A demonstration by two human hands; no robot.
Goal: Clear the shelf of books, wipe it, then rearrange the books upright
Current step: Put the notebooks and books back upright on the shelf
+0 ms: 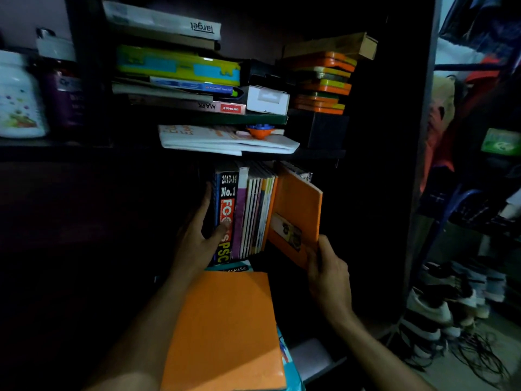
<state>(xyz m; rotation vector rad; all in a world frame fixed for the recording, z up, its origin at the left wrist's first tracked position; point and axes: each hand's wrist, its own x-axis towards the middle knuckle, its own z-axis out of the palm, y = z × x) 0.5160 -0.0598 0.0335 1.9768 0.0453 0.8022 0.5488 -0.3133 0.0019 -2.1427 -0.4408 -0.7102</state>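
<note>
A row of upright books point(253, 213) stands in the dark lower shelf compartment, led on the left by a thick black book point(225, 198) with "2013-14 No.1" on its spine. My left hand point(197, 238) grips that thick book, thumb across the spine and fingers along its left side. An orange notebook point(296, 213) leans at the right end of the row, and my right hand point(324, 266) pinches its lower right corner. A pile topped by a large orange book point(225, 331) lies flat just below my arms.
The shelf above point(318, 153) carries flat stacks of books, a white box point(267, 100), orange tins point(321, 80) and a black box point(327, 131). A white jar point(19, 103) stands at the left. Shoes point(439, 311) and cables lie on the floor at the right.
</note>
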